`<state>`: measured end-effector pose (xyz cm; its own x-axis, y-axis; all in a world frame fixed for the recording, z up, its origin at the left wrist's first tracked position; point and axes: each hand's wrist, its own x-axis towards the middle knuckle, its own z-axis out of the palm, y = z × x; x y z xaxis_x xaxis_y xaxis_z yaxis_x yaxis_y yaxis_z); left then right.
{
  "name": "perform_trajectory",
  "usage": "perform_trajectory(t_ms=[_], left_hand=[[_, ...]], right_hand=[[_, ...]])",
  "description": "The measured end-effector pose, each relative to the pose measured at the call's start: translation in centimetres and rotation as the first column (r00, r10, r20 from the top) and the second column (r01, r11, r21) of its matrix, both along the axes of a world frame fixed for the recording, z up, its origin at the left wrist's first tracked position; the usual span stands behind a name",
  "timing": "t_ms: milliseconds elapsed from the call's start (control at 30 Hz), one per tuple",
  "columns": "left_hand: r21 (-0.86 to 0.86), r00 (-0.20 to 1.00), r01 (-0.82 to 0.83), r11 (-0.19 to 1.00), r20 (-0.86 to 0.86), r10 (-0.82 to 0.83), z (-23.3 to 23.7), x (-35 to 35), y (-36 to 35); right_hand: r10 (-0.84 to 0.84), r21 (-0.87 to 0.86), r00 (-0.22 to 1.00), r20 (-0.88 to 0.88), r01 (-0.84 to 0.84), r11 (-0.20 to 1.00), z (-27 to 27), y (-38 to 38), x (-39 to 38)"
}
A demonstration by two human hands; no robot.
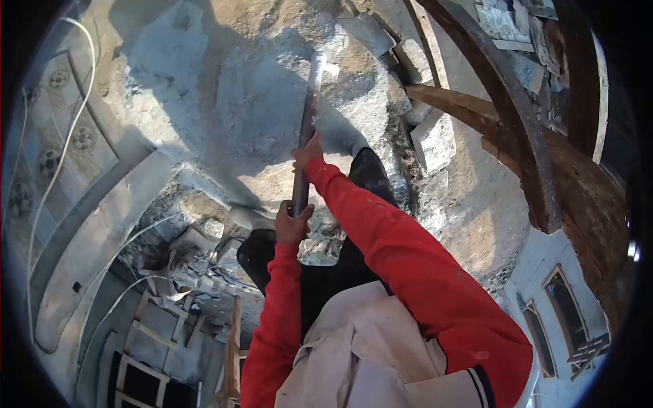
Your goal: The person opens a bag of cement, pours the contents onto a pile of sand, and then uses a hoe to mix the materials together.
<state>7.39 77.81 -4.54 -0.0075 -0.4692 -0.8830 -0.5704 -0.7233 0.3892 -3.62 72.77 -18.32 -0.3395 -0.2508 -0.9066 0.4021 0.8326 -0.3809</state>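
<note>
A long dark handle (309,112) runs up and slightly right from my hands, its pale far end lying over a patch of grey powdery material (252,102). Around its lower end is my left hand (292,223), fingers wrapped. Higher up the same handle, my right hand (308,154) is closed on it. What tool head, if any, sits at the far end cannot be made out. A dark boot (371,173) stands just right of the handle.
Curved-looking wooden beams (507,102) cross the right side. Broken blocks (434,139) and rubble lie right of the grey material. More debris (194,248) is at the lower left, near a pale cable (75,129). A block wall with window openings (566,306) shows at lower right.
</note>
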Motion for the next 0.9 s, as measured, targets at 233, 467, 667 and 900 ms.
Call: perform_trajectory(t_ms=[233,467,667,900], left_hand=[[-0.043,0.984,-0.16,0.986,-0.089,0.156,-1.0,0.9,1.0],[-0.146,0.971,-0.139,0.979,-0.216,0.106,-3.8,3.3,0.6],[-0.031,0.907,-0.255,0.966,-0.356,0.228,-2.1,3.1,-0.6],[-0.175,0.932,-0.158,0.972,-0.352,0.088,-4.2,2.3,0.9]], right_hand=[[0.17,0.015,0.984,-0.048,-0.17,0.985,-1.8,-0.5,-0.8],[0.143,0.12,0.99,-0.023,-0.139,0.983,-1.5,-2.1,-0.1],[0.183,0.136,0.982,-0.039,-0.176,0.975,-1.6,-2.8,-0.5],[0.113,0.104,0.993,-0.04,-0.108,0.989,-0.6,-2.1,-0.8]])
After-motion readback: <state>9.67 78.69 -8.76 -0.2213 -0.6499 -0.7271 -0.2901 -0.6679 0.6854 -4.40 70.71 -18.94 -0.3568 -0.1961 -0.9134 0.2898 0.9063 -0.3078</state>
